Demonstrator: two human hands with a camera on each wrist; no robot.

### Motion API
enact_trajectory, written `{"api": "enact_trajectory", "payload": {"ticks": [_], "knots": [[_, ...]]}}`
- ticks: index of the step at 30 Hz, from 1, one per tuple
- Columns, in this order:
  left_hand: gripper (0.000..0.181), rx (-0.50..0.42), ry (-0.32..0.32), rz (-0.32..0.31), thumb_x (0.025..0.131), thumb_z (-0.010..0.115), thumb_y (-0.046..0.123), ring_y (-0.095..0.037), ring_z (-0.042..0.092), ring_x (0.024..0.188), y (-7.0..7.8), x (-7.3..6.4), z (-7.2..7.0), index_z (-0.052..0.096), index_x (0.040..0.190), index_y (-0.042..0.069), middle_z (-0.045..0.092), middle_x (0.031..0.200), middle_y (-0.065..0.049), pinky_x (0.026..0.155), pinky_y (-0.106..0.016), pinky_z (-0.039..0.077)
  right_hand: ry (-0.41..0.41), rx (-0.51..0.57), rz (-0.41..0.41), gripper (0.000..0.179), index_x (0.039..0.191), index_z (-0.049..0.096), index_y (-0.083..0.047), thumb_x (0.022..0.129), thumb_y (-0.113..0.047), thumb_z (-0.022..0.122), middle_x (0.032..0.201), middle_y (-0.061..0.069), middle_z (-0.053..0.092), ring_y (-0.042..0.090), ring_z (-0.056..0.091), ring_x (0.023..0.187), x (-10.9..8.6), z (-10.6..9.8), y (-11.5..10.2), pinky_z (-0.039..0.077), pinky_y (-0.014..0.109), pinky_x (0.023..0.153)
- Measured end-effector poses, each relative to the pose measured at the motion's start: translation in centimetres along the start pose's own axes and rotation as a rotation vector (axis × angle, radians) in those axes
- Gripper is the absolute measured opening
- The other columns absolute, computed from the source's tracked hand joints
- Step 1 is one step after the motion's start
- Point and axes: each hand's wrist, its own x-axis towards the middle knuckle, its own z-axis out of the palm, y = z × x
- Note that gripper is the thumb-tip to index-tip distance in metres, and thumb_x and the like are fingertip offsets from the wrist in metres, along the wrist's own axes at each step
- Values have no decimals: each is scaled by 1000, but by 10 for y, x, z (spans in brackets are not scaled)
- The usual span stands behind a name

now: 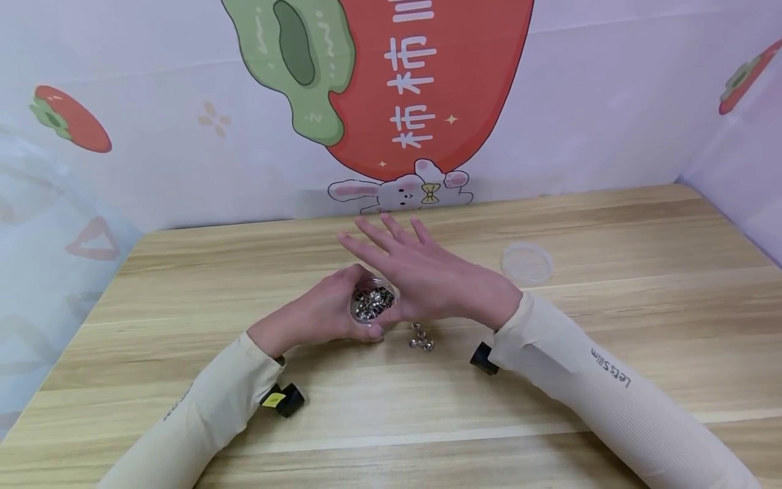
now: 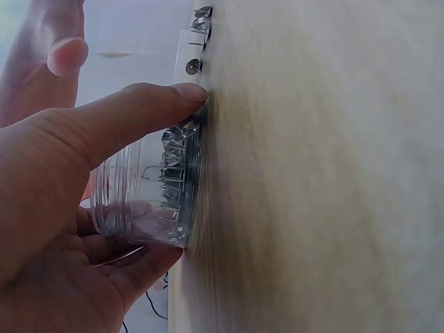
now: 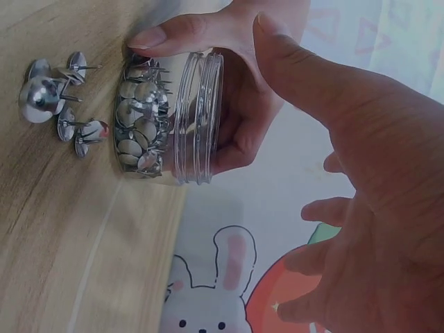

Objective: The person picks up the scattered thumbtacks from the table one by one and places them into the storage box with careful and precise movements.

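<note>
My left hand (image 1: 326, 305) grips a clear plastic jar (image 3: 199, 118) with a threaded neck, thumb along one side and fingers round the other. The jar stands upright on the table without a lid. Silver thumbtacks (image 3: 142, 118) fill its lower part. Just to its right, several loose thumbtacks (image 1: 421, 339) lie in a small cluster, most of them with pins sticking out sideways. Over the jar's right side hovers my right hand (image 1: 436, 278), fingers straight and spread, holding nothing. Its thumb overlaps the jar's rim in the head view but shows apart from the jar in the right wrist view.
A round translucent lid (image 1: 527, 263) lies flat on the wooden table (image 1: 611, 272), beyond my right wrist. Behind the table's back edge hangs a pale backdrop (image 1: 580, 115) with persimmon and rabbit drawings. Each wrist carries a small black camera (image 1: 290, 401).
</note>
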Motion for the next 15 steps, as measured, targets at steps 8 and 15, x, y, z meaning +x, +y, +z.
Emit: {"api": "enact_trajectory", "payload": {"ticks": [8, 15], "knots": [[89, -26, -9, 23, 68, 87, 35, -22, 56, 122, -1, 0, 0, 39, 137, 5, 58, 130, -10, 108, -40, 43, 8, -6, -26, 111, 157, 13, -27, 72, -60, 76, 164, 2, 14, 34, 8, 152, -5, 2, -4, 5, 61, 120], [76, -2, -1, 6, 67, 87, 33, -21, 59, 111, 0, 0, 2, 48, 125, 3, 62, 119, -9, 101, -40, 48, 29, -25, -23, 106, 156, 17, -26, 74, -59, 75, 163, 1, 18, 30, 13, 152, -26, -1, 3, 10, 59, 120]]}}
